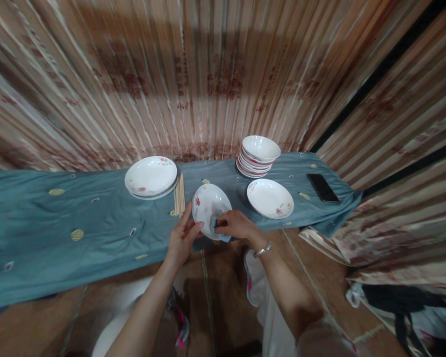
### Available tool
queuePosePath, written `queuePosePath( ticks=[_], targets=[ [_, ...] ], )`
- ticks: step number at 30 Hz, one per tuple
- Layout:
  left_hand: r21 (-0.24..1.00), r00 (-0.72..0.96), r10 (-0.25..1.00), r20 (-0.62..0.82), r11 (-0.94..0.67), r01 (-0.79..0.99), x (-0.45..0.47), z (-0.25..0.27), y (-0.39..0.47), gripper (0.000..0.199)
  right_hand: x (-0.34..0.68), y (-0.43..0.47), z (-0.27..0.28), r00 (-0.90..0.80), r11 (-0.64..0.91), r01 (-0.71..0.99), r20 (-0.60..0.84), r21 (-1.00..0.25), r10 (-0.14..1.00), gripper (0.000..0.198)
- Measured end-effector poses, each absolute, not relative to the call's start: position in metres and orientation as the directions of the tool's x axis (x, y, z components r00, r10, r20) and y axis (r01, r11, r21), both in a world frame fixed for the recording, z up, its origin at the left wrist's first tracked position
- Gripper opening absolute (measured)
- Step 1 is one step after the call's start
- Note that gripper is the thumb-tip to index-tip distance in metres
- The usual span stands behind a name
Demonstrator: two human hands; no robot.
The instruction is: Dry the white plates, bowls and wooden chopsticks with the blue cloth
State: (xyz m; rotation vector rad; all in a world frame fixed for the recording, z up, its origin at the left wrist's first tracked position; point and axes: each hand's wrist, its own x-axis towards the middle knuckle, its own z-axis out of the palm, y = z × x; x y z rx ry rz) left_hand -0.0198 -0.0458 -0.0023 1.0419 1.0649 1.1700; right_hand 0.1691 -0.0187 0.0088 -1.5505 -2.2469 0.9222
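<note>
A white plate with red flowers (207, 202) is tilted up above the front of the cloth-covered table. My left hand (183, 235) grips its left rim, thumb on the face and fingers behind. Bunched in my right hand (235, 224) is a light blue cloth (214, 223), pressed against the lower right of the plate's inner face. Just left of the plate lies a row of wooden chopsticks (179, 196). To the right, another flowered plate (270, 198) rests on the table.
Stacked flowered plates (151, 176) stand at the back left. A tall stack of bowls (259, 154) is at the back right, and a black phone (322, 188) lies near the right end. A pleated curtain (208, 74) hangs directly behind the blue-green tablecloth (107, 223).
</note>
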Motion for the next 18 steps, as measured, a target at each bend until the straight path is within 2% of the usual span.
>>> queuePosePath(
  ticks=[4,8,12,18],
  targets=[
    [0.976,0.086,0.992,-0.093,0.108,-0.19,-0.02,-0.002,-0.046,0.094,0.164,-0.018,0.008,-0.498,0.167,0.544,-0.157,-0.822,0.853,0.012],
    [0.977,0.091,0.993,-0.079,0.095,-0.189,-0.021,-0.004,-0.045,0.091,0.152,-0.017,0.003,-0.545,0.012,0.25,-0.131,-0.968,0.828,0.022],
    [0.977,0.1,0.992,-0.075,0.093,-0.193,-0.022,-0.005,-0.045,0.089,0.138,-0.016,0.002,-0.486,0.059,0.075,0.015,-0.995,0.874,0.024],
    [0.985,0.103,0.991,-0.083,0.098,-0.143,-0.024,-0.002,-0.046,0.09,0.127,-0.01,0.004,-0.366,0.158,-0.007,0.15,-0.987,0.918,0.019]
  ],
)
